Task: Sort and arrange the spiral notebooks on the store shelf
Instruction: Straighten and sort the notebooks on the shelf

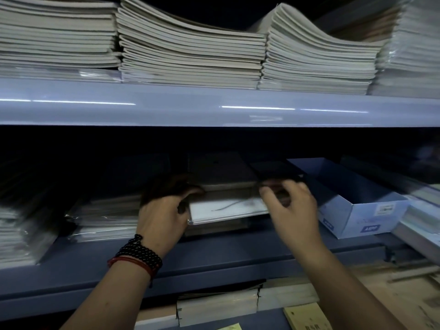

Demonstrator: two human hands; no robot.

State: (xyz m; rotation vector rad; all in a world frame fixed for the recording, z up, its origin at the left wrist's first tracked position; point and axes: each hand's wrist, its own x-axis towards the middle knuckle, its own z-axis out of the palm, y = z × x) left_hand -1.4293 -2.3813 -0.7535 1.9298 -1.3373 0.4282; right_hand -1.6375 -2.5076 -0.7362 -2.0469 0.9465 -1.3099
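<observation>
The left hand [162, 210] gripped the notebook pile [228, 208] to steady it; I could not tell the blurry right hand's [291, 207] hold.

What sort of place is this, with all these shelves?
Most likely a stationery shop or its stockroom. Tall stacks of notebooks fill the upper shelf, plastic-wrapped packs lie on the shelf below, and an open blue box sits to their right.
</observation>
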